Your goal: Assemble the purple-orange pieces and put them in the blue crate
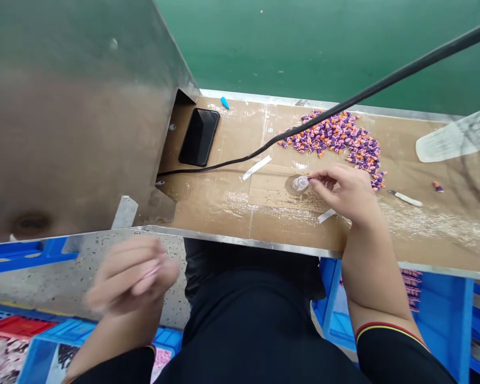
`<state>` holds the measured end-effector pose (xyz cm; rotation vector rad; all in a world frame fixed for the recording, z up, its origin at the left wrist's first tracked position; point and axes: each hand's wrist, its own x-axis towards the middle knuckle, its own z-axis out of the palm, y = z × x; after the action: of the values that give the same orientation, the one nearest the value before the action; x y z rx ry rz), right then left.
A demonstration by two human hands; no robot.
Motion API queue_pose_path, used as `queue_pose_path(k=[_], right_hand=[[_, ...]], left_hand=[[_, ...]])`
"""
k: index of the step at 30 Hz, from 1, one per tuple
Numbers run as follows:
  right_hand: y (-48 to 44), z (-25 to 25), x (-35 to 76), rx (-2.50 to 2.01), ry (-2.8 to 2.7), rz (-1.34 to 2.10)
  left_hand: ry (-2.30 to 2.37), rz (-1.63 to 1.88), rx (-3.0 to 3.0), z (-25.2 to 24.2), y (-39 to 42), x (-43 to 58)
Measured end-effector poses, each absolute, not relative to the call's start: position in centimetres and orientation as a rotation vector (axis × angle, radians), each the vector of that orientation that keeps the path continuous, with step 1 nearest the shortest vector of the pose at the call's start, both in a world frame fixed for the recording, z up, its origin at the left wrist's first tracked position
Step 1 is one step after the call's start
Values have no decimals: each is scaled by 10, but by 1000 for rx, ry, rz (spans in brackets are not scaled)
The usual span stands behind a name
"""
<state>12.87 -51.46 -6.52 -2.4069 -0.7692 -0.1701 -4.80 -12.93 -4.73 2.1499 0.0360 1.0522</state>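
Observation:
My right hand (346,192) is over the cardboard-covered bench, thumb and forefinger pinching a small purple piece (310,180), mostly hidden by the fingertips. Those fingertips are right at a small clear round dish (300,184), which sits on a wet patch. Beyond the hand spreads a heap of small purple, orange and pink pieces (332,133). My left hand (134,274) hangs in front of the bench edge, off the work surface, slightly blurred. Its fingers are curled together; a pinkish spot shows at the fingertips, and I cannot make out what, if anything, they hold.
A black cable (272,141) crosses above the bench. A phone (200,137) lies beside the metal housing (76,117) at left. To the right are a small white-handled knife (406,198), one loose piece (438,186) and a white strip-like object (456,136). Blue crates (444,320) stand below.

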Motion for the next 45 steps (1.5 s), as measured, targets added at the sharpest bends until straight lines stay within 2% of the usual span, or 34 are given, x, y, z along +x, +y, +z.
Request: queue_pose_path(k=[2,3,9,14,18,23,31,41,45], right_hand=[[-514,-66,128,-2399,-750,-214],[-514,-66,127,-2383,-736,-252],[-508,-68,123,-2221,-540,-391],[-506,-65,124,-2152,-665,-452],[-505,-60,122,-2125,-719,-431],[-492,-58,110,-2055,-664,-394],[-473,-63,96,-1755,-501,-197],[-468,-60,95,-1749,-443,-72],[-467,-58,95,-1749,-466,-61]], left_hand=[[-627,1020,2150,-54,-152,-41],[-656,940,2112,-56,-165,-33],[-362,243,1707,-60,-245,44],[-169,-3,1446,-83,-271,83],[-96,-47,1312,-98,-269,88],[-76,-102,1330,-91,-263,82],[-176,25,1292,-93,-267,81],[-382,416,1506,-100,-267,85],[-306,360,1463,-100,-268,82]])
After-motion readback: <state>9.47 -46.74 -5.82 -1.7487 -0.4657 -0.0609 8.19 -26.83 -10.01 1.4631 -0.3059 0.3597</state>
